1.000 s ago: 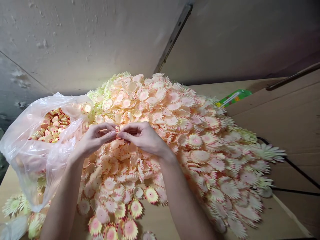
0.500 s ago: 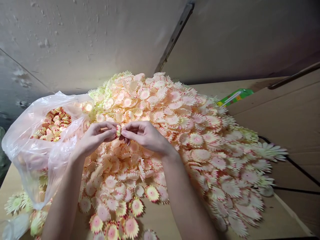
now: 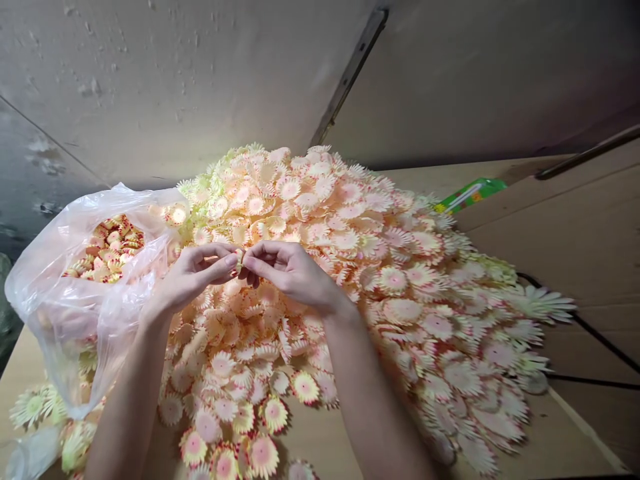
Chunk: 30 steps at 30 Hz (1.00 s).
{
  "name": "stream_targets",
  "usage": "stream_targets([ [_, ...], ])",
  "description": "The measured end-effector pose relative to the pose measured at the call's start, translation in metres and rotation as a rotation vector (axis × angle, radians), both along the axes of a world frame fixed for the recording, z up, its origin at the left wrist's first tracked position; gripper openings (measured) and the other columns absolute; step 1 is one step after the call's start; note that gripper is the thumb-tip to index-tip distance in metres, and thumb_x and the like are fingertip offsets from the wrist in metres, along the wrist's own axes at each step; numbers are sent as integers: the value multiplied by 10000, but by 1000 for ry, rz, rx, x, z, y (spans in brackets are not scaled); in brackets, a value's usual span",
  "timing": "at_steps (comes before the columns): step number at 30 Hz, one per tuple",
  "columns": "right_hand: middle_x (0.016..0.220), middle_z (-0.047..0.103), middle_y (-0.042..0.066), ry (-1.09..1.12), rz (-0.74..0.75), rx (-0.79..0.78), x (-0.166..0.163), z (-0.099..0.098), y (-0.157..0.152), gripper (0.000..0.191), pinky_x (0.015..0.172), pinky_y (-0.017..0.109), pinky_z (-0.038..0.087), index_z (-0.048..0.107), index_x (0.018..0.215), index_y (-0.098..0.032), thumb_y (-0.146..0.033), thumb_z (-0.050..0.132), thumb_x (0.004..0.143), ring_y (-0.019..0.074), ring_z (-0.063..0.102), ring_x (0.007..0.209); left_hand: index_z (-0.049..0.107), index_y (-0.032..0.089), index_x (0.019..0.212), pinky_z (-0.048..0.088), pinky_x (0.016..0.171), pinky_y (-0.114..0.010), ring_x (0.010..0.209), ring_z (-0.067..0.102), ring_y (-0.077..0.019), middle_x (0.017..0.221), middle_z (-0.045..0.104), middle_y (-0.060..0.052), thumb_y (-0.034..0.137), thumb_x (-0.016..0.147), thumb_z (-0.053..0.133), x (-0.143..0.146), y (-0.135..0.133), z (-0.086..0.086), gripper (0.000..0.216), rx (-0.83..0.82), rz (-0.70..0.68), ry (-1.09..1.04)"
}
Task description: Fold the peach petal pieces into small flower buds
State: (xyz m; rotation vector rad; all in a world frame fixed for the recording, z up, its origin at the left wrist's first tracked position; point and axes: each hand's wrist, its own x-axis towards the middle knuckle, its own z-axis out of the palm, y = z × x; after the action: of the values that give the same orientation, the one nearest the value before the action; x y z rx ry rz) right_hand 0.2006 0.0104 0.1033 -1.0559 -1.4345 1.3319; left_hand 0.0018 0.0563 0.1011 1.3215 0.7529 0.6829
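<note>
Between my two hands, fingertip to fingertip, is a small artificial flower piece (image 3: 239,261), cream with red-tipped petals and mostly covered by the fingers. My left hand (image 3: 203,270) pinches its left side with thumb and fingers. From the right, my right hand (image 3: 280,267) pinches it too. Both hands hover over a large heap of artificial flower pieces (image 3: 345,240), pale pink and cream with fringed, partly red edges. Left of my left hand, a translucent plastic bag (image 3: 55,233) lies open with several curled flower pieces (image 3: 113,250) inside.
The wooden tabletop (image 3: 310,440) shows in front, with loose flower pieces on it. A green packet (image 3: 473,193) lies behind the heap at right. A cardboard sheet (image 3: 560,233) and dark cables (image 3: 600,340) border the right side. A grey wall (image 3: 200,87) stands behind.
The fingertips have closed in further around the small flower piece, so less of it shows. Otherwise the hands, heap and bag stay nearly the same.
</note>
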Motion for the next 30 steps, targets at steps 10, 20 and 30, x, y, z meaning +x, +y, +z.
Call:
stream_targets([
  [10, 747, 663, 24, -31, -75, 20, 1, -2, 1, 334, 662, 267, 526, 645, 829, -168, -498, 698, 840, 123, 626, 666, 685, 127, 771, 568, 882, -304, 951, 661, -154, 1275, 606, -105, 313, 758, 795, -6, 1, 3, 216, -53, 6, -31],
  [20, 697, 675, 42, -162, -660, 125, 21, -11, 11, 474, 510, 229, 439, 601, 851, -168, -630, 683, 785, 105, 559, 550, 641, 130, 730, 566, 821, -261, 948, 648, -158, 1197, 645, -104, 364, 750, 792, -14, 3, 11, 279, -32, 105, 15],
  [30, 698, 646, 15, -86, -145, 81, -12, -6, 2, 366, 590, 252, 477, 696, 771, -157, -519, 752, 776, 111, 559, 613, 675, 130, 770, 546, 829, -277, 907, 652, -151, 1104, 685, -107, 371, 782, 763, 2, -1, 5, 256, 78, 18, 48],
])
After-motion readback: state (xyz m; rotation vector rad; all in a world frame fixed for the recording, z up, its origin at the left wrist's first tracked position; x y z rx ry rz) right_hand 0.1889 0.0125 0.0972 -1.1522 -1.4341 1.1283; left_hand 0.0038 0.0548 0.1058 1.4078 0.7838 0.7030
